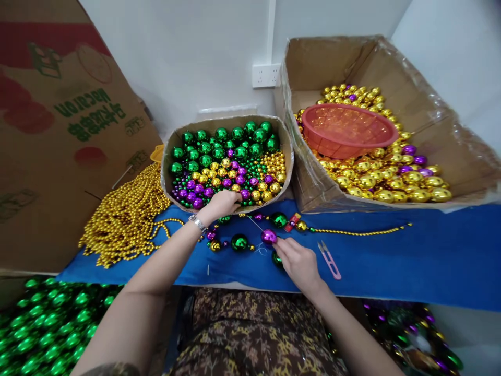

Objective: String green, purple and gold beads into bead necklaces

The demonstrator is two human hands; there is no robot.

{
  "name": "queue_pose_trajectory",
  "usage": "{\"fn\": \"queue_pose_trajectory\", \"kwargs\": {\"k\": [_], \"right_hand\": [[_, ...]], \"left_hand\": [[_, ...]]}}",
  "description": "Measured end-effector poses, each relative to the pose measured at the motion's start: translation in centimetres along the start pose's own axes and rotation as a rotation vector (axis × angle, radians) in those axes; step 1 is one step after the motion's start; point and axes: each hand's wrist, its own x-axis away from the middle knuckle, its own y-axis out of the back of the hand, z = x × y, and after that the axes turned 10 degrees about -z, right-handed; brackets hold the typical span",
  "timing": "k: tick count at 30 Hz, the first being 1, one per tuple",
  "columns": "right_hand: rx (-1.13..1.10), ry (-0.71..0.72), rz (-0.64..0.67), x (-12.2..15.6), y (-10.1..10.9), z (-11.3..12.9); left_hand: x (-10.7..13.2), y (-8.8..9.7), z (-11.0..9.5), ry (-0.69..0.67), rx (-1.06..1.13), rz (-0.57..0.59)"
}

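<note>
My right hand (pixel 300 265) pinches a large shiny purple bead (pixel 269 236) just above the blue cloth. A thin pale line, a needle or a thread, slants up to the left from this bead. My left hand (pixel 223 204), with a bracelet at the wrist, is at the front rim of the cardboard box of loose beads (pixel 229 119). Its fingers are closed together, and whatever is between them is hidden. Below lies a strand of green, purple and gold beads (pixel 239 242) with a loop of loose thread. A green bead (pixel 276 259) is partly covered by my right hand.
Pink-handled thread snips (pixel 330 260) lie right of my right hand. Gold bead chains (pixel 127 219) are heaped at the left. A red plastic basket (pixel 349 130) sits on gold beads in the large carton (pixel 420 78). Green beads (pixel 55 324) fill the floor area at lower left.
</note>
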Motion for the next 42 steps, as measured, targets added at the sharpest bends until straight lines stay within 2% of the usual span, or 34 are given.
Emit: {"fn": "queue_pose_trajectory", "kwargs": {"k": [3,6,8,11,13,16,27,32,37,42], "right_hand": [[-0.011,-0.003,0.02,-0.1,0.1,0.0],[-0.029,-0.019,0.026,-0.1,0.2,-0.1],[-0.044,-0.041,0.027,-0.1,0.2,-0.1],[-0.047,-0.051,0.019,0.0,0.1,-0.2],[-0.03,-0.049,0.011,0.0,0.2,-0.1],[0.0,-0.044,0.002,-0.2,0.4,0.0],[0.007,0.003,-0.059,-0.4,0.8,0.3],[0.036,-0.023,-0.031,-0.3,0.9,0.3],[0.041,-0.015,-0.032,-0.2,0.8,0.2],[0.041,0.004,-0.052,-0.2,0.8,0.1]], "left_hand": [[-1.4,-0.8,0.0,-0.01,-0.01,0.026],[-1.3,-0.9,-0.3,0.018,0.086,-0.02],[-0.4,-0.7,-0.7,0.123,0.392,-0.09],[1.5,-0.2,-1.5,0.338,1.124,-0.154],[2.8,0.3,-2.3,0.418,1.504,-0.157],[4.0,0.7,-3.3,0.478,1.744,-0.175],[4.6,-0.1,-4.3,0.551,1.835,-0.251],[4.8,-0.1,-4.4,0.585,1.841,-0.208],[5.1,-0.1,-4.5,0.523,1.825,-0.157],[5.3,0.0,-4.4,0.505,1.812,-0.155]]}}
